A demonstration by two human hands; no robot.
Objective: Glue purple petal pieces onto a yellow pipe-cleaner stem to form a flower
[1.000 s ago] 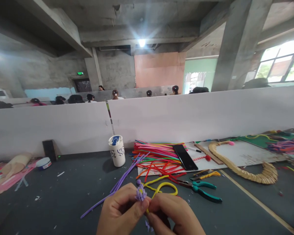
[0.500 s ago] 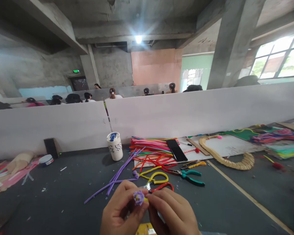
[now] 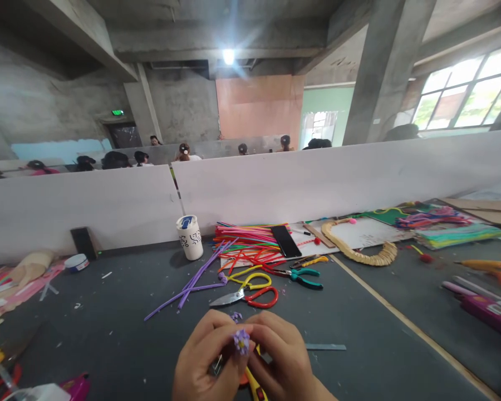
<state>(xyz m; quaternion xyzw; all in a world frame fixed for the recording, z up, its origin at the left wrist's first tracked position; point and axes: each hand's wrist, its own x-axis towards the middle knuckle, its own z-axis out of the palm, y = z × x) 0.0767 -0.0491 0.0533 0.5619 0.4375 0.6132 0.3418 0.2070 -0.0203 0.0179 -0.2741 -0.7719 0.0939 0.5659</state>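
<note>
Both my hands meet at the lower middle of the view, around a small purple pipe-cleaner flower (image 3: 241, 342) with a yellow centre. My left hand (image 3: 206, 356) pinches it between thumb and forefinger. The fingers of my right hand (image 3: 279, 351) are closed against its right side; what lies inside them is hidden. Just beyond my fingertips is another purple curled bit (image 3: 236, 317). Scissors (image 3: 229, 298) with one yellow and one red handle lie past my hands. Partly covered below my palms is a yellow tool (image 3: 255, 384) with a red part.
Purple pipe cleaners (image 3: 198, 278) lie left of a bundle of coloured ones (image 3: 246, 239) with a black phone (image 3: 286, 240) on it. A white cup (image 3: 190, 239) stands behind. Teal-handled pliers (image 3: 307, 275) are to the right. A white partition (image 3: 275, 184) closes off the table's back.
The view has shifted down and to the right, so the scissors and more of the table show. The flower has turned a little between my fingers; both hands stay together at it.
</note>
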